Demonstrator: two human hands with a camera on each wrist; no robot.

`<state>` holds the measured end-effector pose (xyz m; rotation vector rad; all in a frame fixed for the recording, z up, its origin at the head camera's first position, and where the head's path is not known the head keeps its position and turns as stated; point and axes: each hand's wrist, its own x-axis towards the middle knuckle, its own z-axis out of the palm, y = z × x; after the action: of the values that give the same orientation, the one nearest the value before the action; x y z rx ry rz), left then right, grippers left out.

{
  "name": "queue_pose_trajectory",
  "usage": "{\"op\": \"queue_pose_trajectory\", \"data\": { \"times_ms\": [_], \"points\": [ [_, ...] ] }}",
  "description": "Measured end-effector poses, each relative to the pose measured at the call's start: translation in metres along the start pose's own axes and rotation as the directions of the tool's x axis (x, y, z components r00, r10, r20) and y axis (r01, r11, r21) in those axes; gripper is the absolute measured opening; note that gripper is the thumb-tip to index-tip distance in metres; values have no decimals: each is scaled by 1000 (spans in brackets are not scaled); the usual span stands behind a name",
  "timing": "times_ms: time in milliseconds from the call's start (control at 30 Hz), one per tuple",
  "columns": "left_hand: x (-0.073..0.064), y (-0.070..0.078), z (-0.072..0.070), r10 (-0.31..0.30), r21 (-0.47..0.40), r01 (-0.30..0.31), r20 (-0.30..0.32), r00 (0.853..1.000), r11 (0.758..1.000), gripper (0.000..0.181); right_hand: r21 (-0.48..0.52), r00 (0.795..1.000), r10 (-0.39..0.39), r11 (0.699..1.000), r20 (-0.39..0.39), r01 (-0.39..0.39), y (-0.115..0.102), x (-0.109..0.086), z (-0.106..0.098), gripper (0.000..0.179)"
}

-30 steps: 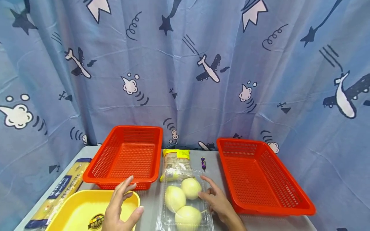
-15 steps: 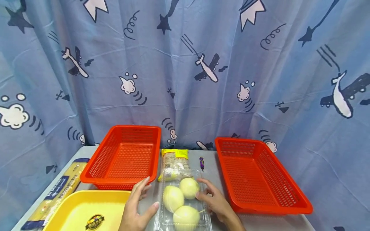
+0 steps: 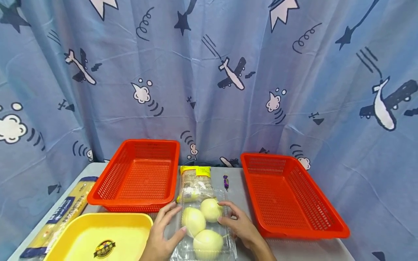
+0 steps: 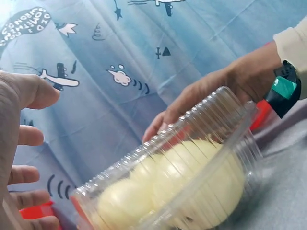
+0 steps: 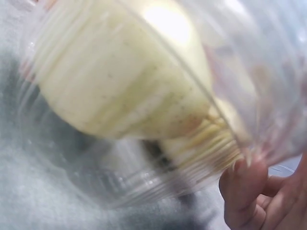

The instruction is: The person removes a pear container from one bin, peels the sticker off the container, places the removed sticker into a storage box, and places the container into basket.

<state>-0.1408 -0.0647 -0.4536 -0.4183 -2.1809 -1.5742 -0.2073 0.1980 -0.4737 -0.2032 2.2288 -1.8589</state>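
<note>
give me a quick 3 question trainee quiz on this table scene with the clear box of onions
1. True or false: both orange baskets, the left basket and the right basket, hold nothing visible.
2. How many pale round items sit in the clear plastic box? A) two B) three C) five
3. Fill in: the small purple candy lies between the noodle packet and the ____ basket.

Key
1. True.
2. B; three, with the left hand and right hand at the box's two sides.
3. right.
</note>
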Motion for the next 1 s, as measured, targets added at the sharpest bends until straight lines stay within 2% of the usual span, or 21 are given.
{"op": "queue_pose_trajectory", "data": {
  "times_ms": [167, 300, 400, 500, 767, 1000],
  "points": [
    [2, -3, 3, -107, -4, 108, 66, 992, 994, 42, 1, 1000, 4, 1000, -8, -4, -1, 3, 0, 50],
    [5, -7, 6, -153, 12, 152, 90, 984, 988, 42, 13, 1000, -7, 1000, -5, 7, 0, 4, 0, 50],
    [6, -11, 9, -203, 19, 202, 110, 973, 979, 43, 19, 1000, -12, 1000, -7, 12, 2, 2, 0, 50],
    [6, -17, 13, -263, -2, 266, 131, 956, 964, 43, 10, 1000, -2, 1000, -16, 2, 5, 1, -1, 51],
    [10, -21, 20, -336, -81, 351, 156, 929, 933, 48, 2, 1000, 3, 1000, -24, -3, 5, 0, 0, 51],
    [11, -30, 22, -347, -156, 378, 194, 917, 913, 51, 14, 1000, 0, 1000, -10, 1, 5, 2, 0, 50]
  ]
}}
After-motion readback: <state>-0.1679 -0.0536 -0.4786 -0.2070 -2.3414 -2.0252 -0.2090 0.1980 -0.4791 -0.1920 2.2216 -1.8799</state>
